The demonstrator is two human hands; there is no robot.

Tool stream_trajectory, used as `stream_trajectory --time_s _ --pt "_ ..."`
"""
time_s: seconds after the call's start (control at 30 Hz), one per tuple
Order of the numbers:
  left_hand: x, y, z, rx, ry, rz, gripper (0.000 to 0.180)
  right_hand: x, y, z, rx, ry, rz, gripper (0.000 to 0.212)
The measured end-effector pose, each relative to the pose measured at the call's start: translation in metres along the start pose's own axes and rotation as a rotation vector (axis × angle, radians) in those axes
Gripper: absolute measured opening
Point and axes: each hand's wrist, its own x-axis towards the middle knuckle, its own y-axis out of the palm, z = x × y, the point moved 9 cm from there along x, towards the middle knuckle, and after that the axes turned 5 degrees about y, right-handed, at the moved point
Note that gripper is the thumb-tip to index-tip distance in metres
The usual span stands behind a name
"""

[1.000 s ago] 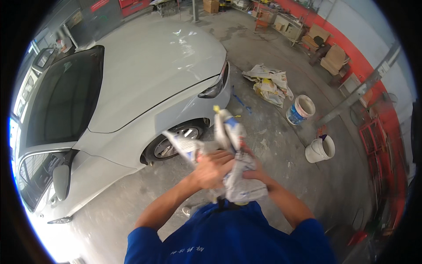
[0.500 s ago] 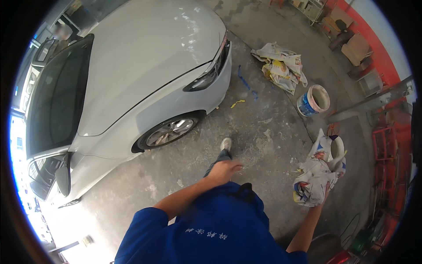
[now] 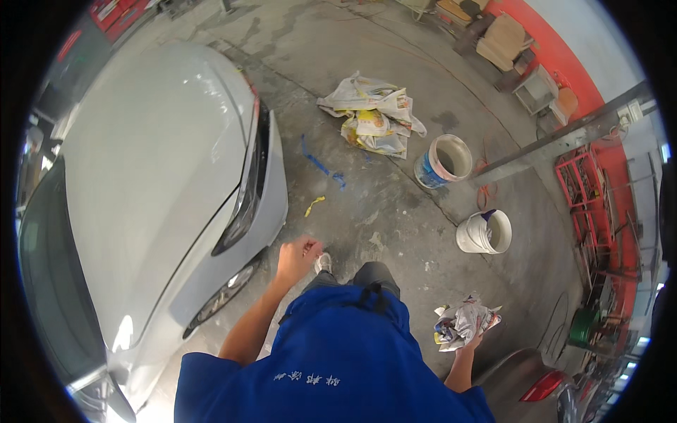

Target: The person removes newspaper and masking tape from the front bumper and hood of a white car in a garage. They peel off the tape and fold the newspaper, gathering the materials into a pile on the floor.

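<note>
Crumpled newspaper (image 3: 465, 322) is bunched in the right hand (image 3: 473, 342).

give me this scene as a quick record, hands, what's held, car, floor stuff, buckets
left hand: fingers curled, nothing visible in it
right hand: holding crumpled paper
car: pale, at picture left
second car: dark, red tail light, lower right, partly in view
floor: paper pile; blue strip and yellow strip between car and pile
buckets: blue-and-white bucket and white bucket, both upright, apart
</note>
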Motion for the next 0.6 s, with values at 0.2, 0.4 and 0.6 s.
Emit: stream_trajectory --time_s 0.2,0.4,0.6 --pt "0.15 0.017 -0.044 0.015 0.028 0.055 0.016 0.024 0.095 0.031 -0.033 0.018 -0.097 0.076" --pt "0.249 0.084 -0.027 -0.053 -0.046 0.058 0.014 0.117 0.218 0.1 -0.221 -0.036 -0.149 0.082" --pt "0.34 0.136 -0.068 -0.032 -0.132 0.048 0.012 0.236 0.396 0.219 -0.232 -0.321 0.131 0.081"
